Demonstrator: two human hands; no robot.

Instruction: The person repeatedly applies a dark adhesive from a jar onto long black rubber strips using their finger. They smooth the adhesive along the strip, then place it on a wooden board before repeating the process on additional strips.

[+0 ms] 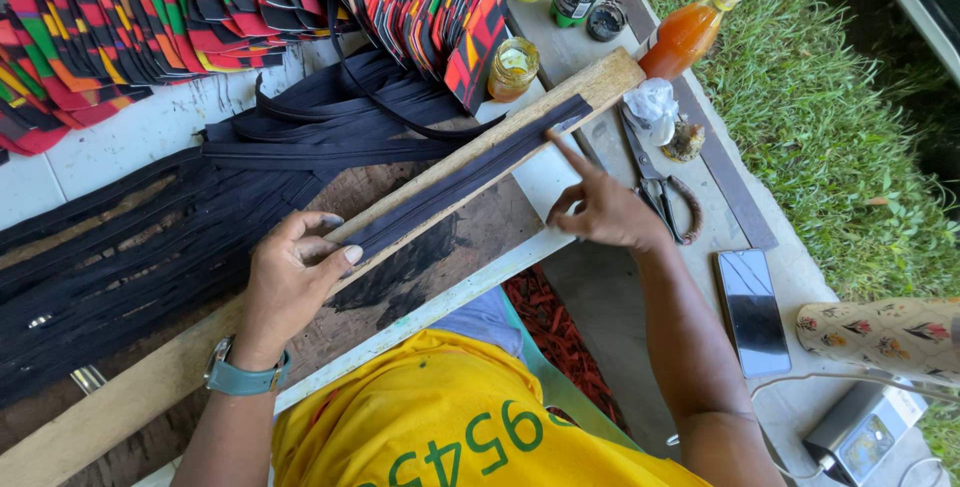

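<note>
Black strips point(470, 172) laid flat along a wooden plank point(420, 197); left hand point(290, 282) presses one end with flat fingers, right hand point(600, 209) fingertip smooths the other; many loose strips point(120, 257) lie unprocessed

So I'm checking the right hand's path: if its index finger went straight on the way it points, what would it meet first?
Probably the far end of the black strip on the wooden plank; the right hand already points there, though contact is unclear.
</note>
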